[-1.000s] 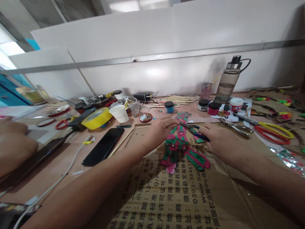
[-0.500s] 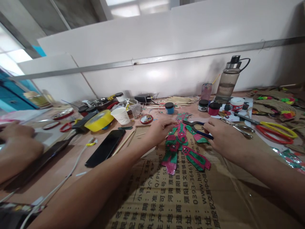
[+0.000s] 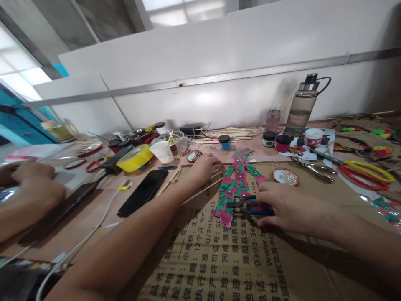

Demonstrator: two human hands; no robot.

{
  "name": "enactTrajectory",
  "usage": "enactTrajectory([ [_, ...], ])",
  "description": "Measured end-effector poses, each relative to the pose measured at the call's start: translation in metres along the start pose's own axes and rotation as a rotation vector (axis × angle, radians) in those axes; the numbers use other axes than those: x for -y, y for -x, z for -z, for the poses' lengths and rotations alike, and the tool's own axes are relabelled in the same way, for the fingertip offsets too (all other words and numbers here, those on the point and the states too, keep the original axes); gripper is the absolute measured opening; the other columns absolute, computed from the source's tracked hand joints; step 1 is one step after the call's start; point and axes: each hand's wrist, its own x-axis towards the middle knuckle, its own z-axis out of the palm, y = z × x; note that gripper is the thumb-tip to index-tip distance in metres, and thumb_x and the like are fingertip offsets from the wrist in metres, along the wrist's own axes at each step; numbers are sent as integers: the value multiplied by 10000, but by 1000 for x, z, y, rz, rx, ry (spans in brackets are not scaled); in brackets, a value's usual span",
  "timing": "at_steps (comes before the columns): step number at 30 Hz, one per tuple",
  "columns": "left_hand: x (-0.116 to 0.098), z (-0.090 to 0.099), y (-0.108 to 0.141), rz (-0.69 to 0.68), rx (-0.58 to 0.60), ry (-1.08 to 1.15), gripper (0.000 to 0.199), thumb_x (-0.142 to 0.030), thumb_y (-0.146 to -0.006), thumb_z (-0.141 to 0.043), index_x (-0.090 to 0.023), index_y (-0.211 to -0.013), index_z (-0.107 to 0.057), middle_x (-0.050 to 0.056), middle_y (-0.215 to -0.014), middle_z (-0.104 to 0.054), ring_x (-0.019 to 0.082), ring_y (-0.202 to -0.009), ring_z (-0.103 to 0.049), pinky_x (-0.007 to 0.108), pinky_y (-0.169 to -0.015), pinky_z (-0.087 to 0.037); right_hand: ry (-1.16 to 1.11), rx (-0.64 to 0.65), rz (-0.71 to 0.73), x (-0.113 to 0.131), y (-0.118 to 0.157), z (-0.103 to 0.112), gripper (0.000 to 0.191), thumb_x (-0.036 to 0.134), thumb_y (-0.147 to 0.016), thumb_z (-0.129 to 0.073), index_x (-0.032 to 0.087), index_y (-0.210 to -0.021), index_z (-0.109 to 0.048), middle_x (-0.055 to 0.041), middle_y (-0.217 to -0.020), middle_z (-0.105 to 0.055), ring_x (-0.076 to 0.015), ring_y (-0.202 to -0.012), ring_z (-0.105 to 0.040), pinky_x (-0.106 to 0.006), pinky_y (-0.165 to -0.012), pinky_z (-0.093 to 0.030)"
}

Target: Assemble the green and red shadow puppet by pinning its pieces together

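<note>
A pink and green jointed cutout figure lies on the brown printed cardboard. My right hand is closed round the blue-handled pliers, whose dark jaws lie over the figure's lower part. Up and left of the figure is my left hand, its fingers bent near a thin wooden stick; whether they hold anything is too small to tell. Beyond my right hand, a red-rimmed lid holds small shiny pieces, and a second lid sits behind my left hand.
A black phone, yellow tape and white cup stand left. Paint jars, a bottle, silver pliers and scissors lie behind and right. Another person's hands are at far left.
My right hand has brought the pliers down from the figure's upper part to its lower part. My left hand has moved up and away from the figure, and the right-hand lid has come into view.
</note>
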Motion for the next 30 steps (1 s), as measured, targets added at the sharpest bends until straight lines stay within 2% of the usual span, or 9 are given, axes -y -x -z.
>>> enactTrajectory([
  [3,5,-2,-2,-1,11,-7,227,-225,-880,-536,-159,-952,-742,108,-972,-714,225,-932,-625,342,-869,-461,-17,108,5,8,4,0,238,388,-782,-692,204,-933,-685,-72,-994,-641,-229,-871,-590,-345,-758,-474],
  [5,5,-2,-2,1,11,-4,219,-210,-872,-546,-162,-965,-738,104,-979,-720,231,-936,-630,345,-877,-462,-29,112,3,13,6,-2,263,417,-770,-700,206,-927,-681,-75,-1014,-631,-240,-896,-582,-359,-773,-475],
  [8,0,2,3,18,-30,1,214,-204,-864,-557,-160,-980,-731,104,-988,-723,238,-937,-636,348,-859,-473,-65,118,34,22,11,-7,348,428,-746,-726,241,-1033,-665,-71,-1118,-607,-269,-1023,-550,-404,-870,-461],
  [14,-8,21,10,27,-143,18,200,-230,-871,-547,-186,-895,-741,93,-952,-731,228,-889,-651,341,-803,-491,-117,101,22,32,20,-20,546,453,-721,-750,251,-1201,-586,-103,-1328,-499,-326,-1241,-423,-477,-1025,-376],
  [18,8,34,6,113,-209,93,166,-222,-835,-584,-207,-843,-750,54,-881,-744,207,-813,-658,317,-774,-495,-109,118,17,34,20,-26,565,466,-731,-738,228,-1215,-569,-127,-1356,-472,-359,-1285,-367,-525,-1048,-346],
  [23,41,38,6,283,-285,123,174,-240,-808,-597,-189,-847,-759,50,-820,-750,205,-760,-659,304,-736,-490,-93,129,36,35,17,-30,485,482,-749,-719,216,-1139,-608,-123,-1231,-540,-354,-1239,-409,-586,-1080,-270],
  [26,52,31,11,320,-269,140,192,-268,-808,-599,-184,-866,-761,62,-866,-757,214,-783,-665,306,-729,-485,-106,130,50,32,15,-29,499,536,-748,-705,228,-1128,-613,-114,-1250,-527,-356,-1243,-400,-599,-1080,-246],
  [30,50,25,17,291,-207,192,199,-316,-804,-607,-196,-857,-756,53,-901,-759,211,-829,-672,290,-718,-487,-105,121,62,30,12,-25,570,641,-743,-657,226,-1132,-612,-111,-1239,-539,-363,-1254,-373,-586,-1068,-250],
])
